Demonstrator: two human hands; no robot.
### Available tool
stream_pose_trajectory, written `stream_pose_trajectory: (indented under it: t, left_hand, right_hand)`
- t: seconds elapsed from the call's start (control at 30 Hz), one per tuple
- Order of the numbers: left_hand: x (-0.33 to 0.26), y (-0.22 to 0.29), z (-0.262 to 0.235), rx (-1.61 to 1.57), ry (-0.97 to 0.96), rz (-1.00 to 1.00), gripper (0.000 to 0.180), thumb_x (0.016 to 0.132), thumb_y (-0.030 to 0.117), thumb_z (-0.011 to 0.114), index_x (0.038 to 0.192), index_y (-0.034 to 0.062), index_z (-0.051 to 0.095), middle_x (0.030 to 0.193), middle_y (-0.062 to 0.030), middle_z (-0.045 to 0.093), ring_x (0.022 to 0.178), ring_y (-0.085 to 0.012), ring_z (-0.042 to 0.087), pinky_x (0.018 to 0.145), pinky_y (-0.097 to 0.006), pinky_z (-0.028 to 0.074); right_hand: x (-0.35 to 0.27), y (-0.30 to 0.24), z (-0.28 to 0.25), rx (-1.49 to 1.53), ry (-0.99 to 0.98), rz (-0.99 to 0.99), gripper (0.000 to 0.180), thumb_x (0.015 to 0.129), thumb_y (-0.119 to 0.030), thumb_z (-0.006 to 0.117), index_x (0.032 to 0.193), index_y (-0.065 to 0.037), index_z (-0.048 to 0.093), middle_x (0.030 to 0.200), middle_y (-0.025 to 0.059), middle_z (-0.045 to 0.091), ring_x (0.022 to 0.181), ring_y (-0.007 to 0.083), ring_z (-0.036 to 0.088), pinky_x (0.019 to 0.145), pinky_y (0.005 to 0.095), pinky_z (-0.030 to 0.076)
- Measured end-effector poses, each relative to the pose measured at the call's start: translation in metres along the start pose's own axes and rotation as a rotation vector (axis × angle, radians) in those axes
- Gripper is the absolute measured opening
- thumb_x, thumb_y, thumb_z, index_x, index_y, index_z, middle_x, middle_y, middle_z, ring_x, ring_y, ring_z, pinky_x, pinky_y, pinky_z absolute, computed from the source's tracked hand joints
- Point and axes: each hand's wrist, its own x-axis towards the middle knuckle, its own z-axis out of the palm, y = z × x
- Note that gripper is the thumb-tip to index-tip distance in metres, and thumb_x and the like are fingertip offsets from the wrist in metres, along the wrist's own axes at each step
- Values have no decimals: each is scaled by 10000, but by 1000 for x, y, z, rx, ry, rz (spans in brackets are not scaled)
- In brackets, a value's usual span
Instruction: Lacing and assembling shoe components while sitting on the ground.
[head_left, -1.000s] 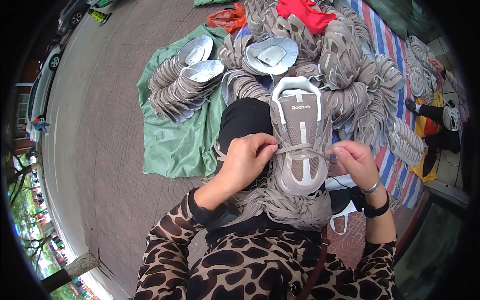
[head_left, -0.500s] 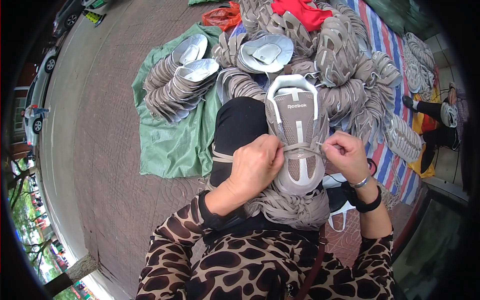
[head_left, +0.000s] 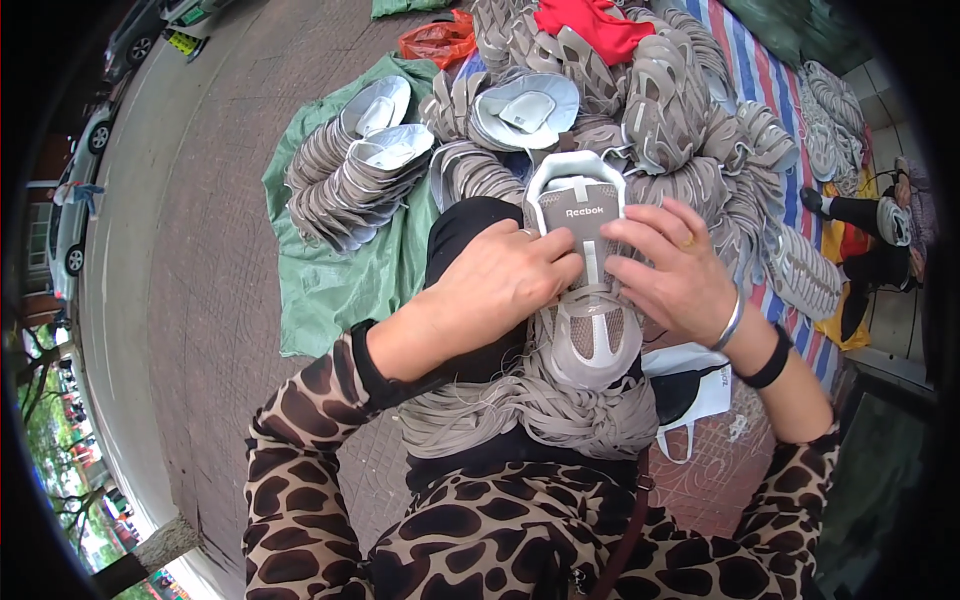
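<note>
A taupe and white sneaker upper (head_left: 590,368) rests on my lap, its toe toward me and its padded collar away. A flat lace (head_left: 592,298) crosses low over its tongue. My left hand (head_left: 515,268) is closed at the left eyelet edge, thumb and fingers bent together; what they pinch is hidden. On the other side, my right hand (head_left: 672,268) has its fingers spread, the tips touching the tongue and right edge. Across my lap, just nearer than the toe, lies a thick bundle of loose taupe laces (head_left: 520,412).
Two nested stacks of uppers (head_left: 355,185) lie on a green sheet (head_left: 345,300) at left. A big pile of uppers (head_left: 665,100) fills the striped sheet (head_left: 795,350) ahead. A white bag (head_left: 705,380) sits right of my lap. Another person's hand (head_left: 903,190) shows far right.
Both hands have moved up the shoe from the lower lace row toward the tongue. My right hand has gone from a pinch to spread fingers. More of the lace bundle shows.
</note>
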Motion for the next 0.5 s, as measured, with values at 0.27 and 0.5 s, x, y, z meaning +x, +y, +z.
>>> stream_pose_trajectory:
  t: [0.27, 0.5]
  left_hand:
    - [6, -3, 3, -178, -137, -51, 181, 794, 199, 639, 726, 31, 648, 838, -121, 595, 695, -317, 644, 592, -404, 520]
    - [4, 4, 19, -249, -57, -255, 231, 803, 258, 640, 738, 37, 643, 802, -123, 598, 661, -339, 618, 586, -414, 500]
  right_hand:
    - [11, 36, 0, 279, -474, -78, 301, 613, -251, 774, 797, -138, 563, 868, 9, 493, 950, 207, 508, 905, 417, 309]
    - [7, 29, 3, 311, -391, 2, 181, 687, -249, 731, 707, -118, 609, 849, 22, 518, 938, 206, 511, 872, 405, 333]
